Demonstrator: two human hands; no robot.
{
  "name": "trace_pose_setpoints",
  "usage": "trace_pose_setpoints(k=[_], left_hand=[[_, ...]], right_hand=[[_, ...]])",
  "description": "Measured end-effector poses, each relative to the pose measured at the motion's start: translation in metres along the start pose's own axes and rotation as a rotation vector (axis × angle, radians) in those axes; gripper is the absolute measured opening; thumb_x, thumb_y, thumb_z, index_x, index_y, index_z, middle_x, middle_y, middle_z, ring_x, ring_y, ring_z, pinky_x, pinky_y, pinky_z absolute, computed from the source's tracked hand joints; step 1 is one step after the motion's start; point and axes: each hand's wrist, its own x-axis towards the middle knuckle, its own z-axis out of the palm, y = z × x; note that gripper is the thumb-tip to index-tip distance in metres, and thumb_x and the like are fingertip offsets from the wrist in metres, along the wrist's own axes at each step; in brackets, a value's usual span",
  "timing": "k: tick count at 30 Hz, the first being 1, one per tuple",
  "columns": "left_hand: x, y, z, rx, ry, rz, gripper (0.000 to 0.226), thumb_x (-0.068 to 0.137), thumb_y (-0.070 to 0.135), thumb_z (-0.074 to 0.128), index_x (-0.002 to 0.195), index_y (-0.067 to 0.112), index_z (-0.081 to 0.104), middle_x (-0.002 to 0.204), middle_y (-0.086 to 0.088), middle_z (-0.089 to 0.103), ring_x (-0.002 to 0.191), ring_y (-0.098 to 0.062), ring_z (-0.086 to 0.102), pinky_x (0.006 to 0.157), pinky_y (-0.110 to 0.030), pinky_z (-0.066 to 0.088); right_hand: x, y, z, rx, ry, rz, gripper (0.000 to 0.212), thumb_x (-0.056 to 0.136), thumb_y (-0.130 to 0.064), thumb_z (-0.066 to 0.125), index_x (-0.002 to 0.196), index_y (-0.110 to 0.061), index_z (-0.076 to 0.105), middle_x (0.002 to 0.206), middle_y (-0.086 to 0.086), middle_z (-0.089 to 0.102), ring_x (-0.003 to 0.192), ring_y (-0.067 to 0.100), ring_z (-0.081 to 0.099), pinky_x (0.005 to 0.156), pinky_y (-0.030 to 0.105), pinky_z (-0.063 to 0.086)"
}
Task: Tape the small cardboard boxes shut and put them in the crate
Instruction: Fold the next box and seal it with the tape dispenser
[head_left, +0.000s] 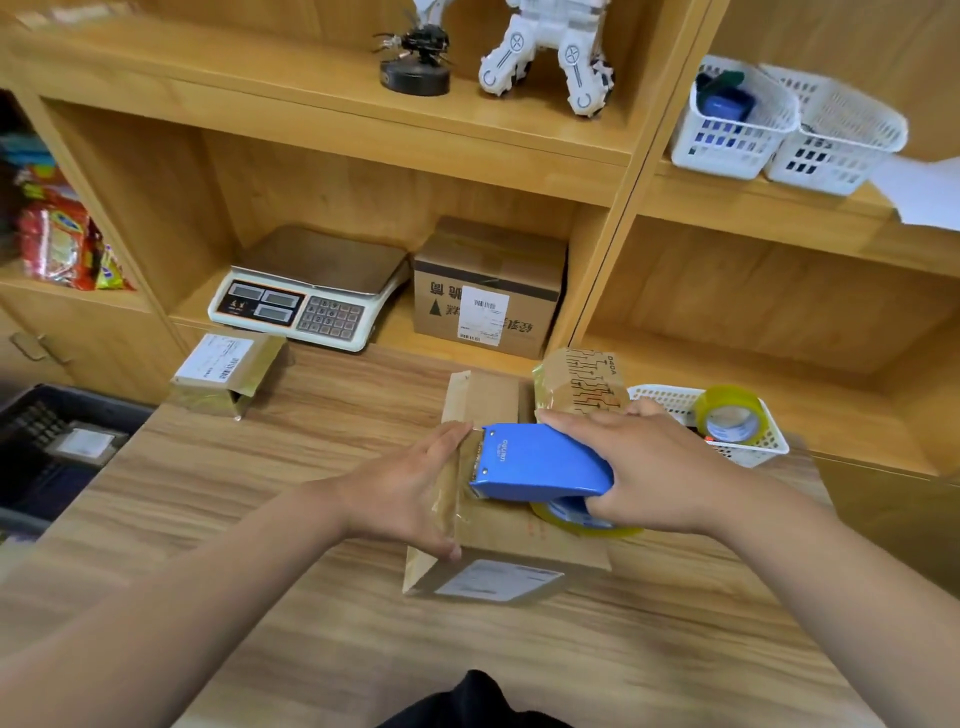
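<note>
Four small cardboard boxes are counted. The first box (498, 551) lies at table (260, 519) centre, flaps down, under both hands. The left hand (410, 493) lies with straight fingers against its 9 o'clock edge, pressing a tape end down. The right hand (654, 467) grips the one blue tape dispenser (540, 462), fingers curled round its body, with the cutter end on the box top. The second box (228, 371) sits at 10 o'clock, well apart. The third box (582, 382), tape-wrapped, stands at 1 o'clock. The fourth box (85, 441) lies in the dark crate (31, 415) at 9 o'clock. One spare tape roll (727, 415) stands in one white basket (758, 452) at 2 o'clock. One scale (311, 296) and one larger carton (488, 291) occupy the shelf at 12 o'clock.
</note>
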Motion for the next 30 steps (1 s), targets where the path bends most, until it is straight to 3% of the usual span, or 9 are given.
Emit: trace_pose_setpoints(k=[4, 8, 12, 16, 21, 25, 30], left_hand=[[-0.006, -0.031, -0.003, -0.160, -0.075, -0.018, 0.131, 0.062, 0.037, 0.086, 0.151, 0.028, -0.010, 0.156, 0.018, -0.002, 0.141, 0.003, 0.007, 0.108, -0.007, 0.010], [-0.009, -0.048, 0.000, -0.301, -0.066, -0.031, 0.115, 0.074, 0.036, 0.080, 0.151, 0.029, -0.004, 0.153, 0.021, -0.015, 0.143, 0.001, -0.005, 0.114, -0.016, 0.006], [-0.005, -0.055, 0.013, -0.289, 0.040, 0.018, 0.101, 0.077, 0.045, 0.074, 0.153, 0.027, 0.010, 0.149, 0.025, -0.019, 0.141, 0.005, -0.015, 0.120, -0.031, 0.004], [-0.003, -0.060, 0.015, -0.102, 0.097, 0.072, 0.109, 0.065, 0.081, 0.048, 0.152, 0.025, 0.013, 0.144, 0.030, -0.027, 0.135, 0.009, -0.030, 0.118, -0.029, -0.007], [-0.002, -0.065, 0.014, 0.012, 0.099, 0.089, 0.099, 0.077, 0.066, 0.059, 0.151, 0.030, 0.003, 0.154, 0.019, -0.018, 0.135, 0.006, -0.032, 0.114, -0.024, -0.015], [0.001, -0.062, 0.012, 0.023, 0.067, 0.076, 0.095, 0.077, 0.066, 0.057, 0.146, 0.039, -0.002, 0.151, 0.025, -0.017, 0.135, 0.007, -0.031, 0.114, -0.023, -0.015], [0.004, -0.061, 0.010, 0.018, 0.054, 0.070, 0.091, 0.066, 0.075, 0.044, 0.140, 0.047, -0.001, 0.147, 0.032, -0.014, 0.135, 0.008, -0.029, 0.113, -0.022, -0.015]], right_hand=[[0.026, -0.025, -0.003, -0.023, -0.026, 0.007, 0.079, 0.082, -0.042, 0.052, 0.147, -0.047, 0.007, 0.119, -0.010, 0.051, 0.106, 0.019, 0.047, 0.101, 0.031, 0.027], [0.041, -0.041, -0.004, -0.034, -0.046, -0.003, 0.078, 0.082, -0.041, 0.052, 0.147, -0.046, 0.009, 0.116, -0.009, 0.051, 0.106, 0.019, 0.047, 0.095, 0.028, 0.026], [0.046, -0.047, -0.005, -0.034, -0.048, -0.005, 0.078, 0.083, -0.042, 0.052, 0.147, -0.047, 0.008, 0.115, -0.010, 0.049, 0.107, 0.020, 0.045, 0.093, 0.028, 0.026], [0.046, -0.046, -0.004, -0.013, -0.039, -0.010, 0.078, 0.082, -0.047, 0.050, 0.146, -0.050, 0.007, 0.105, -0.014, 0.047, 0.106, 0.020, 0.045, 0.097, 0.029, 0.031], [0.046, -0.039, -0.002, 0.016, -0.051, -0.038, 0.079, 0.078, -0.057, 0.048, 0.143, -0.058, 0.003, 0.095, -0.018, 0.043, 0.096, 0.018, 0.041, 0.093, 0.032, 0.038], [0.042, -0.034, -0.006, 0.012, -0.066, -0.058, 0.081, 0.080, -0.055, 0.053, 0.143, -0.059, 0.002, 0.102, -0.016, 0.046, 0.096, 0.018, 0.035, 0.078, 0.028, 0.034], [0.038, -0.029, -0.008, 0.005, -0.083, -0.083, 0.082, 0.081, -0.052, 0.054, 0.143, -0.058, 0.001, 0.102, -0.014, 0.046, 0.094, 0.019, 0.034, 0.074, 0.029, 0.031]])
